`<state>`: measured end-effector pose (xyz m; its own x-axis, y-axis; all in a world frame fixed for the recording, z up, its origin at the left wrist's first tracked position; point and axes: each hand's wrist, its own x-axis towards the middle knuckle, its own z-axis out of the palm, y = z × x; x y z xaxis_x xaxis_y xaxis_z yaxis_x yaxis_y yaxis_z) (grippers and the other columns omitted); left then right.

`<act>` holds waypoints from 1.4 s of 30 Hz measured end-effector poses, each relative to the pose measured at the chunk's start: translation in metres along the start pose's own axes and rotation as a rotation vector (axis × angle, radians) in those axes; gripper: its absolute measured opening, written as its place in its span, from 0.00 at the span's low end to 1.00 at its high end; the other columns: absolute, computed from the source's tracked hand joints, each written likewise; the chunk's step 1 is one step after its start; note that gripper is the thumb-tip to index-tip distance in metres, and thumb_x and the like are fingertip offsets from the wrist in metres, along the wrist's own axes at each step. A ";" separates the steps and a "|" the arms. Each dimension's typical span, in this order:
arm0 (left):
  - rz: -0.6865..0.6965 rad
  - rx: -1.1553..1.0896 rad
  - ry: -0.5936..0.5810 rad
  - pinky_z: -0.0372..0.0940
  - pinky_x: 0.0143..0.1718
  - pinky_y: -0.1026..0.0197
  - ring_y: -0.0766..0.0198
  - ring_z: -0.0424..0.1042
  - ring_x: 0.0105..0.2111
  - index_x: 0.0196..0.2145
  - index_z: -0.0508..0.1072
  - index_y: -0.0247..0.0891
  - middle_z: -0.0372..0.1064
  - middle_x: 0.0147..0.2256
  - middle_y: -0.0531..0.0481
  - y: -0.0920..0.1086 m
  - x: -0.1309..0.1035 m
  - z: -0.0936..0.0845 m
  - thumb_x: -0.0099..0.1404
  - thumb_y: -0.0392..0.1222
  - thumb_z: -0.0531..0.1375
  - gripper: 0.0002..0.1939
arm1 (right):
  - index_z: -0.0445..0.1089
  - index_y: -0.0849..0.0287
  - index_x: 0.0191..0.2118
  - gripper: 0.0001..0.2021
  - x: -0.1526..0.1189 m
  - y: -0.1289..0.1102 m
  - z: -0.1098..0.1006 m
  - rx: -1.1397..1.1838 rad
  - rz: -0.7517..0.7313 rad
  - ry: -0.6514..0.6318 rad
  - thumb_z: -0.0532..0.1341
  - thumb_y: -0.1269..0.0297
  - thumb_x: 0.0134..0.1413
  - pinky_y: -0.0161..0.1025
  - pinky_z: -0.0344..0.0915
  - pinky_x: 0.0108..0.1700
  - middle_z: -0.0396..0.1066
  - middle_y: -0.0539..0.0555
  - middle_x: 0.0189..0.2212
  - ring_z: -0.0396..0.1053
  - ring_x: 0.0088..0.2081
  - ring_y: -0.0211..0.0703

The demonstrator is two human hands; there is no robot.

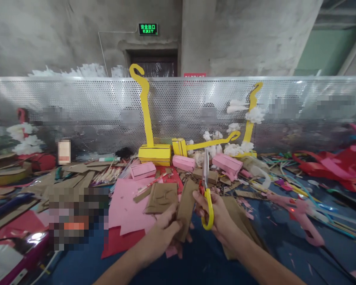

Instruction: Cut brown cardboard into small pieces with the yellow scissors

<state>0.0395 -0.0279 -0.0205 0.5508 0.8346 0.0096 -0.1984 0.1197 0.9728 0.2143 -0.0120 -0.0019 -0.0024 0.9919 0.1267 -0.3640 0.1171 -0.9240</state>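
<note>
My left hand (163, 233) grips the lower part of a brown cardboard strip (186, 206), thumb on top. Yellow-handled scissors (208, 206) are in my right hand (215, 211), their blades pointing up and away; its thumb and fingertips are near the strip's right edge. Just left of the strip, a square cardboard piece (162, 198) lies on pink sheets (127, 206). More brown cardboard (240, 221) lies below and right of my right hand.
Yellow box with a tall hooked strip (154, 154) stands at the back, near pink boxes (183, 163). A pink glue gun (302, 215) lies right, with red paper shapes (338, 166) behind. Sticks (108, 174) and cardboard scraps fill the left. A perforated metal screen (178, 107) runs behind.
</note>
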 end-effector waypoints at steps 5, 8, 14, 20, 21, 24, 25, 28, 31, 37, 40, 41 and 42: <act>-0.002 0.038 0.032 0.66 0.16 0.70 0.66 0.72 0.27 0.56 0.59 0.42 0.69 0.38 0.47 -0.005 0.001 0.001 0.69 0.48 0.56 0.21 | 0.65 0.57 0.27 0.21 -0.001 0.004 0.002 0.033 0.035 -0.062 0.75 0.51 0.41 0.27 0.56 0.18 0.57 0.40 0.14 0.55 0.16 0.29; 0.039 0.096 0.044 0.65 0.15 0.71 0.66 0.72 0.26 0.54 0.61 0.41 0.68 0.37 0.47 -0.009 0.002 -0.001 0.70 0.54 0.55 0.21 | 0.65 0.57 0.27 0.20 -0.002 0.005 0.003 0.051 0.053 -0.091 0.74 0.51 0.42 0.27 0.57 0.17 0.57 0.40 0.14 0.55 0.16 0.29; 0.061 0.095 -0.009 0.67 0.17 0.70 0.62 0.75 0.32 0.55 0.62 0.41 0.69 0.39 0.45 -0.007 0.001 -0.002 0.70 0.55 0.55 0.22 | 0.65 0.57 0.28 0.21 -0.006 0.003 0.005 0.076 0.095 -0.159 0.72 0.47 0.44 0.33 0.65 0.17 0.57 0.40 0.14 0.57 0.14 0.32; 0.091 0.084 0.001 0.67 0.16 0.69 0.61 0.75 0.31 0.54 0.63 0.42 0.70 0.39 0.45 -0.013 0.004 -0.004 0.69 0.56 0.56 0.22 | 0.62 0.58 0.22 0.22 -0.008 -0.001 0.008 0.099 0.079 -0.185 0.72 0.49 0.46 0.32 0.65 0.18 0.58 0.42 0.14 0.56 0.15 0.30; 0.092 0.086 0.005 0.67 0.16 0.69 0.61 0.75 0.31 0.55 0.63 0.42 0.70 0.39 0.45 -0.014 0.005 -0.004 0.69 0.56 0.56 0.23 | 0.62 0.57 0.22 0.22 -0.008 -0.001 0.008 0.102 0.073 -0.180 0.72 0.49 0.46 0.32 0.65 0.18 0.58 0.42 0.14 0.56 0.15 0.31; 0.087 0.096 0.013 0.67 0.17 0.69 0.61 0.75 0.31 0.58 0.60 0.43 0.70 0.39 0.45 -0.013 0.004 -0.004 0.69 0.56 0.56 0.25 | 0.62 0.57 0.22 0.21 -0.008 -0.003 0.008 0.105 0.062 -0.165 0.73 0.51 0.45 0.33 0.65 0.18 0.57 0.41 0.14 0.58 0.15 0.32; 0.088 0.100 0.014 0.67 0.17 0.69 0.61 0.75 0.31 0.58 0.60 0.43 0.70 0.39 0.45 -0.012 0.003 -0.004 0.69 0.55 0.56 0.25 | 0.62 0.57 0.22 0.21 -0.007 -0.003 0.008 0.105 0.059 -0.161 0.73 0.51 0.44 0.33 0.65 0.18 0.57 0.41 0.14 0.58 0.15 0.32; 0.095 0.111 0.025 0.66 0.17 0.69 0.62 0.74 0.30 0.57 0.61 0.42 0.70 0.39 0.46 -0.011 0.003 -0.002 0.69 0.55 0.56 0.23 | 0.62 0.56 0.23 0.20 -0.006 -0.002 0.008 0.110 0.052 -0.158 0.73 0.53 0.45 0.32 0.64 0.18 0.57 0.41 0.14 0.58 0.15 0.32; 0.087 0.123 0.042 0.66 0.16 0.70 0.62 0.74 0.30 0.54 0.63 0.42 0.70 0.39 0.46 -0.010 0.002 -0.001 0.69 0.56 0.55 0.21 | 0.62 0.56 0.24 0.19 -0.005 0.002 0.006 0.112 0.043 -0.157 0.72 0.54 0.46 0.31 0.63 0.18 0.57 0.41 0.14 0.58 0.15 0.32; 0.071 0.232 0.057 0.67 0.19 0.67 0.63 0.74 0.29 0.60 0.58 0.43 0.70 0.39 0.46 -0.004 -0.002 0.001 0.70 0.56 0.53 0.25 | 0.63 0.55 0.28 0.18 -0.003 0.006 0.003 0.099 0.017 -0.128 0.73 0.56 0.46 0.29 0.57 0.17 0.55 0.39 0.14 0.54 0.16 0.31; 0.101 0.362 0.075 0.66 0.20 0.68 0.63 0.74 0.29 0.57 0.63 0.40 0.71 0.37 0.46 0.006 -0.004 -0.001 0.71 0.55 0.53 0.23 | 0.60 0.56 0.26 0.20 -0.002 0.004 0.002 0.083 -0.005 -0.102 0.73 0.56 0.46 0.28 0.55 0.19 0.55 0.39 0.14 0.54 0.16 0.30; 0.134 0.417 0.095 0.64 0.20 0.68 0.64 0.73 0.28 0.53 0.67 0.39 0.72 0.35 0.47 0.010 -0.004 -0.003 0.71 0.54 0.53 0.20 | 0.60 0.56 0.25 0.20 -0.002 0.003 0.001 0.076 -0.017 -0.086 0.73 0.56 0.46 0.28 0.54 0.19 0.55 0.39 0.14 0.53 0.17 0.29; 0.154 0.478 0.117 0.62 0.19 0.69 0.64 0.73 0.27 0.49 0.70 0.38 0.72 0.32 0.48 0.015 -0.004 -0.006 0.71 0.53 0.53 0.18 | 0.59 0.56 0.25 0.21 -0.002 0.002 0.000 0.070 -0.028 -0.069 0.73 0.56 0.47 0.28 0.53 0.20 0.55 0.39 0.14 0.53 0.17 0.29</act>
<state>0.0299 -0.0266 -0.0076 0.4445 0.8811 0.1618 0.1377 -0.2457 0.9595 0.2136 -0.0138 -0.0038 -0.0545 0.9823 0.1793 -0.4287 0.1391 -0.8927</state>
